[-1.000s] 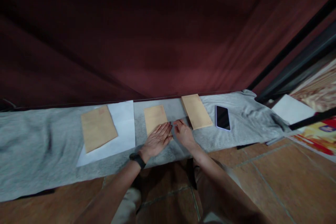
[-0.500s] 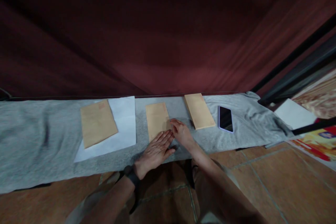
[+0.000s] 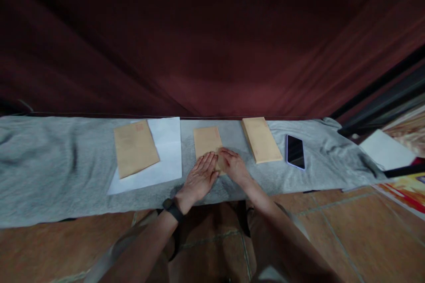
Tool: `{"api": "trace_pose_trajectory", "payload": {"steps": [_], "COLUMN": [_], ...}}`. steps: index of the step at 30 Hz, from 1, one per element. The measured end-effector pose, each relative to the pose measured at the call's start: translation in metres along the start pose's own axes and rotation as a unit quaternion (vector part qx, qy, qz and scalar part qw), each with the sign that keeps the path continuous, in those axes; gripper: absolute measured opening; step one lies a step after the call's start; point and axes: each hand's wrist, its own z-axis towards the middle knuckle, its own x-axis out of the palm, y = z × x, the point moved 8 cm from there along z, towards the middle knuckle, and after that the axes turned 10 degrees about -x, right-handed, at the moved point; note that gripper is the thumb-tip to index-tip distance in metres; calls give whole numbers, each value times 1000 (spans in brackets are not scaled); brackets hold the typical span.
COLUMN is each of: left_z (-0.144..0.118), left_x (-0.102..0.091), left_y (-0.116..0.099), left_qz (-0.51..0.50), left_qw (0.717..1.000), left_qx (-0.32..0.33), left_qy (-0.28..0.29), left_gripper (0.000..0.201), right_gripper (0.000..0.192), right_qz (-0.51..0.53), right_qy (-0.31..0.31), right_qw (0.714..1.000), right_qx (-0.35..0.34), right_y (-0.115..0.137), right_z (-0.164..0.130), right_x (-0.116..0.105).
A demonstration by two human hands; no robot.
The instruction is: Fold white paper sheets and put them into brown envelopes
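A brown paper envelope [image 3: 206,138] lies flat on the grey cloth in front of me. My left hand [image 3: 201,177] rests on its lower part, palm down with fingers stretched out. At the envelope's lower right edge is my right hand [image 3: 234,166], its fingers bent and closed on the paper there. The fingertips of both hands nearly meet, and they hide part of the envelope's lower end. To the right stands a thick stack of brown envelopes [image 3: 262,139]. On the left, another brown envelope [image 3: 136,148] partly covers a white sheet of paper [image 3: 170,154].
A phone [image 3: 295,152] in a pale purple case lies right of the stack. Grey cloth [image 3: 66,163] covers the long narrow surface. Behind it hangs a dark red curtain [image 3: 212,62]. A white flat object [image 3: 387,149] is at the far right, above the tiled floor [image 3: 332,216].
The view has shifted, so things appear further right. My left hand has slid slightly up over the envelope. My right hand's fingers have moved from a pinch at its edge to lie more over its lower right part.
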Motion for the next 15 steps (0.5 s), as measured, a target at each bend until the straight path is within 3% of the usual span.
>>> {"api": "trace_pose_trajectory", "payload": {"steps": [6, 15], "left_z": [-11, -34], "left_x": [4, -6], "left_y": [-17, -37], "left_qz": [21, 14], "left_qw": [997, 994], "left_qx": [69, 107], "left_qy": [23, 27], "left_gripper": [60, 61], "right_gripper": [41, 49], "right_qz": [-8, -12], "right_qy": [1, 20], "right_qw": [1000, 1000], "right_qx": [-11, -10], "right_y": [-3, -9], "right_z": [-1, -3], "right_x": [3, 7]}}
